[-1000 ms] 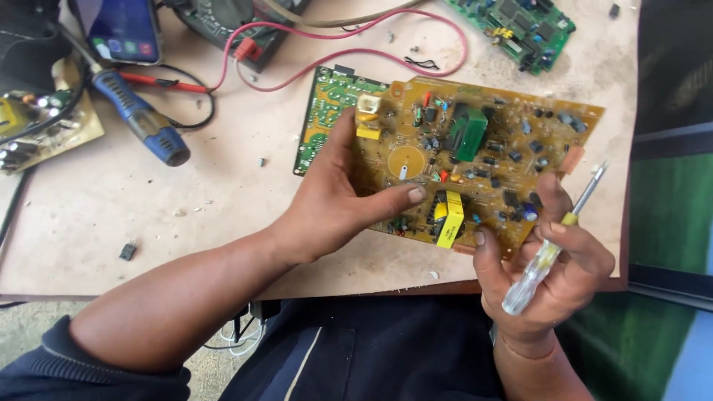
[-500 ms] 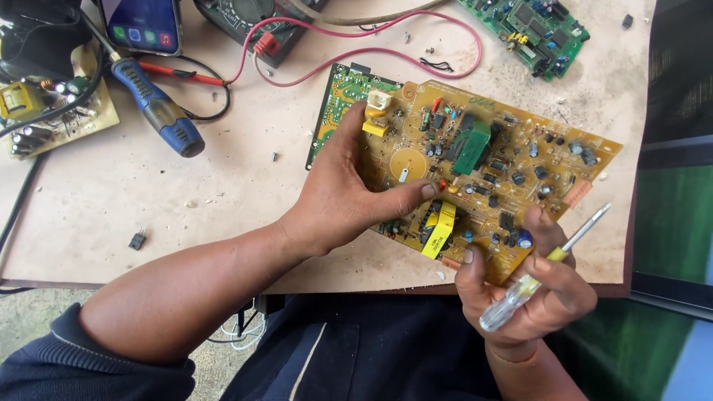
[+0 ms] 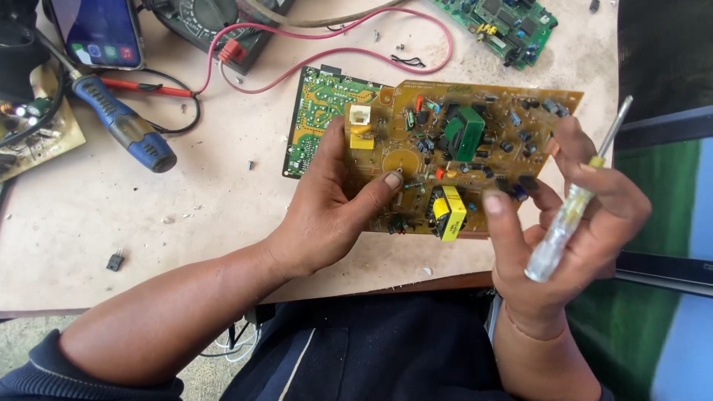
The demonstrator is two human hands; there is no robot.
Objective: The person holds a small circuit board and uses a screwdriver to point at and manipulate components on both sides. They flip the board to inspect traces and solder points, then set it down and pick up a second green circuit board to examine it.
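A tan circuit board (image 3: 475,126) with a green transformer, a yellow transformer and several small parts is held up over the table edge. My left hand (image 3: 334,208) grips its left lower part, thumb pressed on the component side. My right hand (image 3: 564,223) supports the board's right lower edge with thumb and fingertips while also holding a clear-handled screwdriver (image 3: 568,215) whose shaft points up and to the right.
A green circuit board (image 3: 316,111) lies under the tan one on the worn table (image 3: 186,223). A blue-handled screwdriver (image 3: 126,130), a phone (image 3: 100,30), a multimeter with red leads (image 3: 215,22), another green board (image 3: 501,26) and a small black part (image 3: 114,261) are around.
Both hands have turned the tan board more level and brought it closer to me. My right hand with the screwdriver rose to the board's right edge.
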